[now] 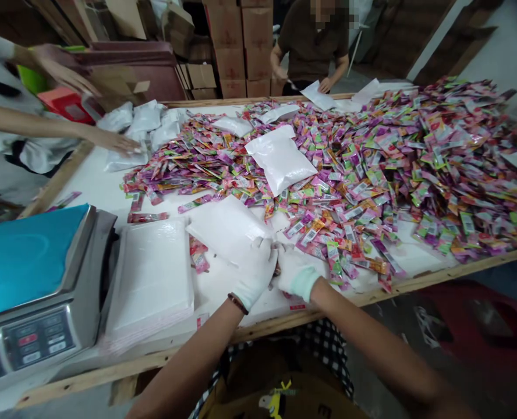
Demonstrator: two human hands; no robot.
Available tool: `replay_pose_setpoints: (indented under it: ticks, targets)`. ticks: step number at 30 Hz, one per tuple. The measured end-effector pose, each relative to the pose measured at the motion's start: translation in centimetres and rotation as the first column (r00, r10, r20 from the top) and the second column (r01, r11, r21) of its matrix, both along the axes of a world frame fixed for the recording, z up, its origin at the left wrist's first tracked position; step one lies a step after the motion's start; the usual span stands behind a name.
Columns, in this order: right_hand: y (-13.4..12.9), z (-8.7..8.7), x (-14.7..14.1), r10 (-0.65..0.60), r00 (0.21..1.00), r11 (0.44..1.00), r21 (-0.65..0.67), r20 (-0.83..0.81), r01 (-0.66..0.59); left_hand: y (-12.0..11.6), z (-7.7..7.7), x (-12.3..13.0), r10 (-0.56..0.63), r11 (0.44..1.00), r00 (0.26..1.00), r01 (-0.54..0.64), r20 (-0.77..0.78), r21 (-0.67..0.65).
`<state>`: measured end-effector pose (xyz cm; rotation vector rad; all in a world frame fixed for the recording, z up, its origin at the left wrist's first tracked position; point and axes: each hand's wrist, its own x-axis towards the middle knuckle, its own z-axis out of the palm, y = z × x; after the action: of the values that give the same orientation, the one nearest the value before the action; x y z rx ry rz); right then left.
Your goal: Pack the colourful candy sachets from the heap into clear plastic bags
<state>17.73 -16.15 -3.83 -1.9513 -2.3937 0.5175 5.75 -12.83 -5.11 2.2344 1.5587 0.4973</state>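
My left hand (257, 267), in a white glove, is closed at the right end of a flat white bag (226, 224). Close beside it, my right hand (296, 270), gloved too, has its fingers bent inward at the bag's opening. Between the two hands a small dark bit shows, too little to make out. Beyond them a filled white bag (280, 160) lies on a wide heap of small colourful packets (363, 169). Loose packets are scattered just right of my right hand.
A scale (31, 291) with a blue top stands at the left, beside stacked white bags (149, 279). One person's hand (114, 141) touches filled bags at the back left; another person (313, 46) stands across the table (258, 331).
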Motion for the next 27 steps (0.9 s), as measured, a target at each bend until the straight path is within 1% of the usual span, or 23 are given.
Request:
replay_pose_setpoints:
  ticks: [3,5,8,9,11,13,15,16,18,19,20,21,22,23,24,25,26,27]
  targets:
    - [-1.5,-0.3,0.2,-0.076,0.995,0.996,0.034,-0.06,0.079,0.0,-0.5,-0.4,-0.017,1.0,0.999,0.016,-0.031,-0.02]
    - [-1.8,-0.5,0.0,-0.08,0.996,0.996,0.031,-0.047,0.081,-0.5,-0.4,-0.7,-0.034,0.999,0.998,0.035,-0.054,0.023]
    - [-0.6,-0.1,-0.1,-0.068,0.997,0.998,-0.007,0.026,0.068,-1.5,-0.1,-1.2,-0.085,0.984,0.992,0.098,-0.088,0.148]
    - [0.1,0.1,0.1,-0.08,0.997,0.997,-0.02,0.019,0.08,-1.7,-0.1,-1.6,-0.099,0.977,0.991,0.114,-0.09,0.18]
    - [1.2,0.5,0.7,-0.116,0.991,0.991,-0.073,-0.064,0.111,-1.8,-0.6,-2.4,-0.101,0.973,0.992,0.114,-0.073,0.201]
    - [1.5,0.6,1.3,-0.135,0.967,0.986,-0.128,-0.215,0.109,-1.8,-1.2,-3.4,-0.08,0.981,0.997,0.077,0.011,0.176]
    - [0.9,0.1,1.5,-0.107,0.934,0.993,-0.09,-0.342,0.081,-1.9,-1.8,-3.9,-0.058,0.99,0.986,0.037,0.156,0.134]
    - [0.5,-0.3,1.3,-0.087,0.93,0.996,-0.042,-0.358,0.078,-2.1,-2.0,-4.0,-0.058,0.993,0.972,0.032,0.229,0.116]
    - [-0.1,-1.2,0.5,-0.088,0.947,0.993,0.049,-0.309,0.108,-2.7,-2.0,-3.7,-0.079,0.994,0.944,0.052,0.32,0.093]
    - [-0.1,-1.5,0.1,-0.117,0.957,0.988,0.065,-0.264,0.139,-2.9,-1.9,-3.4,-0.092,0.994,0.936,0.066,0.339,0.086]
    - [0.1,-1.8,-0.2,-0.159,0.96,0.983,0.056,-0.232,0.177,-3.0,-1.9,-3.1,-0.095,0.995,0.931,0.074,0.352,0.074]
    - [0.5,-1.9,-0.3,-0.192,0.953,0.979,0.026,-0.235,0.204,-3.0,-1.8,-2.8,-0.081,0.996,0.926,0.065,0.37,0.054]
    - [1.0,-2.0,0.0,-0.19,0.938,0.981,-0.027,-0.29,0.191,-2.9,-1.8,-2.7,-0.049,0.999,0.915,0.044,0.4,0.021]
    - [1.6,-1.9,0.7,-0.163,0.905,0.986,-0.088,-0.393,0.14,-2.6,-1.8,-2.7,-0.002,0.999,0.895,0.016,0.446,-0.029]
    - [2.1,-1.8,1.7,-0.137,0.84,0.988,-0.135,-0.524,0.076,-2.3,-1.9,-2.8,0.059,0.995,0.86,-0.013,0.508,-0.094]
    - [2.5,-1.8,2.9,-0.123,0.751,0.987,-0.159,-0.649,0.024,-1.9,-1.9,-3.0,0.13,0.985,0.806,-0.036,0.578,-0.171]
    - [2.7,-1.9,4.2,-0.124,0.67,0.988,-0.153,-0.732,0.015,-1.5,-1.9,-3.3,0.207,0.966,0.733,-0.049,0.647,-0.253]
    - [2.8,-2.2,5.4,-0.136,0.63,0.99,-0.127,-0.765,0.06,-1.3,-2.0,-3.6,0.291,0.94,0.648,-0.054,0.704,-0.338]
